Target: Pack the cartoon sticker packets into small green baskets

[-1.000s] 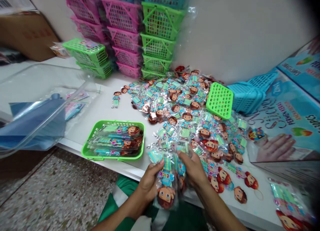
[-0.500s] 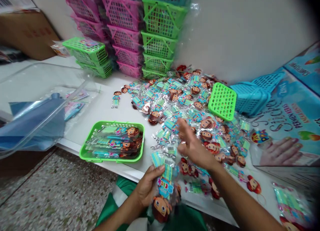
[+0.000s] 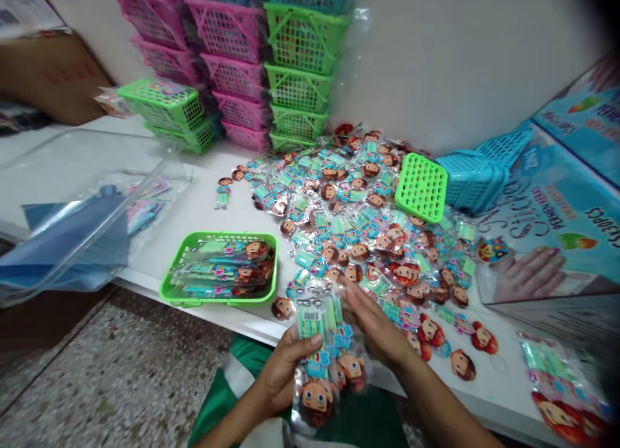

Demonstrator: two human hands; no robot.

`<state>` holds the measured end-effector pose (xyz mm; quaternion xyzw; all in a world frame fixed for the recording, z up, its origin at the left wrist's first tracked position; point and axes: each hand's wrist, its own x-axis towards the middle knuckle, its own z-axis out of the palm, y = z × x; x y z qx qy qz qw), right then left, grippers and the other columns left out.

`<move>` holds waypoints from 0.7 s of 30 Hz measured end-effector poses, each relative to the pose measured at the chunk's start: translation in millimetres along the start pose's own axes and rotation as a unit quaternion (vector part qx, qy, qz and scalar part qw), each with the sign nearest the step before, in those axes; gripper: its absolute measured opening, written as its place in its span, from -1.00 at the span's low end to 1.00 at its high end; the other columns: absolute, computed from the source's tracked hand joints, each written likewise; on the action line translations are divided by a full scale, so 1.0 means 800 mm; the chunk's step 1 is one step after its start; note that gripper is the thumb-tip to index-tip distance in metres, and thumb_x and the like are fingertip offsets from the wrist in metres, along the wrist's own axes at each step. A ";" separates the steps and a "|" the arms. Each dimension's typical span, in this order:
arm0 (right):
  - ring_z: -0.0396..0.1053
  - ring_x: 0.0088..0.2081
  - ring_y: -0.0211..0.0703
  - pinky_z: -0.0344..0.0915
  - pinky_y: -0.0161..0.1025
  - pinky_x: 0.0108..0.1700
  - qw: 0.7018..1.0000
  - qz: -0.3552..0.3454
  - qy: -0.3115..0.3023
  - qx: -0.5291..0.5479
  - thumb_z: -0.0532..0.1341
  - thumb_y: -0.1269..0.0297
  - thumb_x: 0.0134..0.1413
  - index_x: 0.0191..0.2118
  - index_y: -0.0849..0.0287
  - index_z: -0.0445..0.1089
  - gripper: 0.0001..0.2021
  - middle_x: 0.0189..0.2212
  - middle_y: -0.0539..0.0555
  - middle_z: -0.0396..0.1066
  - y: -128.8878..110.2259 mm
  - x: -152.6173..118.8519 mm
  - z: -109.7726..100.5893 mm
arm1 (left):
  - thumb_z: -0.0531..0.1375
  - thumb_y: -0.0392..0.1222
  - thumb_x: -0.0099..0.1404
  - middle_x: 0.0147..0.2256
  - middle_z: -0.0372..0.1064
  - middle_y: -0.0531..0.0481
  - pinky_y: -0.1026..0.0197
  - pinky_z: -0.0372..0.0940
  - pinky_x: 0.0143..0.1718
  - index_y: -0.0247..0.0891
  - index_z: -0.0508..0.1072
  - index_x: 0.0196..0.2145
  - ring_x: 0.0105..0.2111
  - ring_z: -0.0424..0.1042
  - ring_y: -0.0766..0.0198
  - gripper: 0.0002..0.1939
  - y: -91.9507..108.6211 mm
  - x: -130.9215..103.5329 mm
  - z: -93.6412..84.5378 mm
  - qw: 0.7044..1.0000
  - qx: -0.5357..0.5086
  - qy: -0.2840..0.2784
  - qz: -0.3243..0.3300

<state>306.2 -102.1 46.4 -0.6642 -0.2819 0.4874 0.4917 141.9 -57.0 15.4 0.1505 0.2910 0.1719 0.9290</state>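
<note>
My left hand [image 3: 285,370] is closed around several candy packets [image 3: 314,364] with doll-face ends, over my lap at the table's front edge. My right hand [image 3: 371,319] is beside them, its fingers at the upper right of the held packets; the fingers are partly hidden and what they grip is unclear. To the left, a green basket [image 3: 169,286] holds a layer of similar packets [image 3: 232,270]. A large loose pile of packets [image 3: 358,228] spreads over the white table beyond my hands.
Stacked pink baskets [image 3: 237,77] and green baskets [image 3: 300,80] stand at the back. A green lid [image 3: 421,188] and blue baskets [image 3: 477,177] lie at the right, by a printed box [image 3: 557,228]. Clear plastic with blue material [image 3: 77,241] lies left.
My right hand has come down from above the pile to the held packets. More packets now show fanned at the right of the bunch in my left hand. The view has shifted slightly.
</note>
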 end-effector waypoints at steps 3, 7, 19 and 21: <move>0.36 -0.09 -0.03 0.24 -0.09 0.00 0.999 0.033 -0.036 0.009 0.21 -0.09 -0.02 -0.15 0.11 0.45 -0.58 -0.18 0.09 0.46 0.011 -0.012 -0.007 | 0.22 -0.37 0.14 -0.18 0.49 -0.20 0.05 0.31 -0.09 -0.27 0.24 0.11 -0.19 0.49 0.05 -0.44 -0.001 0.004 -0.002 1.000 -0.025 -0.008 0.014; 0.41 -0.30 -0.08 0.33 -0.16 -0.19 0.999 0.025 0.001 0.022 0.27 -0.08 -0.09 -0.31 0.19 0.42 -0.60 -0.41 0.04 0.46 0.022 -0.014 -0.009 | 0.22 -0.36 0.14 -0.19 0.49 -0.22 0.01 0.30 -0.06 -0.31 0.22 0.13 -0.17 0.48 0.02 -0.42 0.000 0.004 0.003 0.999 -0.033 -0.012 0.013; 0.40 -0.19 -0.01 0.35 -0.16 -0.17 1.000 0.014 0.015 0.005 0.17 -0.18 -0.04 -0.31 0.13 0.43 -0.56 -0.36 0.05 0.47 0.013 -0.023 0.000 | 0.16 -0.37 0.20 -0.16 0.48 -0.21 -0.02 0.33 -0.10 -0.30 0.25 0.10 -0.18 0.49 0.03 -0.51 0.002 -0.001 0.003 0.999 -0.036 -0.016 0.033; 0.39 -0.16 -0.02 0.34 -0.16 -0.14 1.000 0.006 0.028 0.003 0.20 -0.15 -0.05 -0.29 0.12 0.43 -0.58 -0.34 0.04 0.47 0.008 -0.024 -0.001 | 0.14 -0.39 0.21 -0.14 0.47 -0.21 -0.02 0.33 -0.09 -0.28 0.26 0.10 -0.17 0.49 0.04 -0.52 0.004 -0.001 0.004 0.998 -0.036 -0.016 0.044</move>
